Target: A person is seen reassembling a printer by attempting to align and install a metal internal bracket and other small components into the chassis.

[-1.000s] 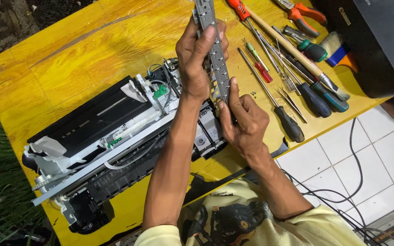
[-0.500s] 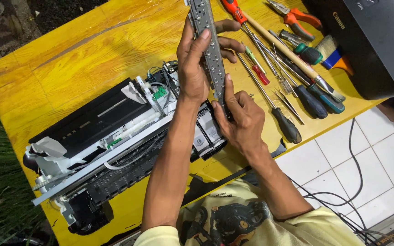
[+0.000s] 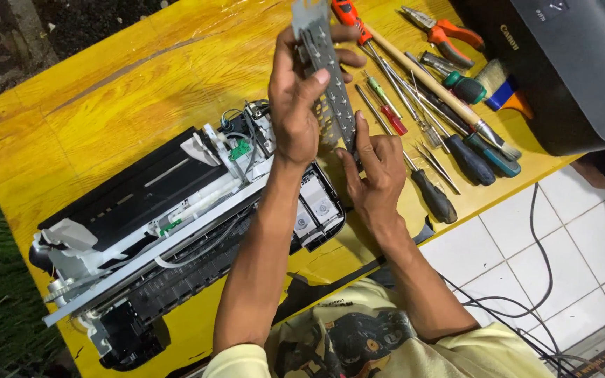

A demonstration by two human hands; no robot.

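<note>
A yellow wooden bench (image 3: 106,105) is seen from above. At far left a dismantled printer chassis (image 3: 169,231), black and grey with white plastic parts and loose wires, is laid diagonally on it. Just right of its upper end, the left hand (image 3: 295,112) is raised over the bench; a long perforated metal strip (image 3: 327,77) is gripped by it, thumb pressed on the front face, fingers (image 3: 348,54) curled round the far edge. The strip is held nearly upright in view, top end cut off by the frame edge. Its lower end is met by the right hand (image 3: 379,175), index finger and thumb stretched up against the metal, other fingers loosely bent; whether it is pinched cannot be told. Further right, a row of screwdrivers (image 3: 449,154) is laid side by side on the bench, with a red-handled one (image 3: 348,12) near the top. Orange-handled pliers (image 3: 446,31) and a paintbrush (image 3: 502,84) are set beyond them. A dark printer body (image 3: 568,70) is seen at far right, white floor tiles (image 3: 582,238) below it.
</note>
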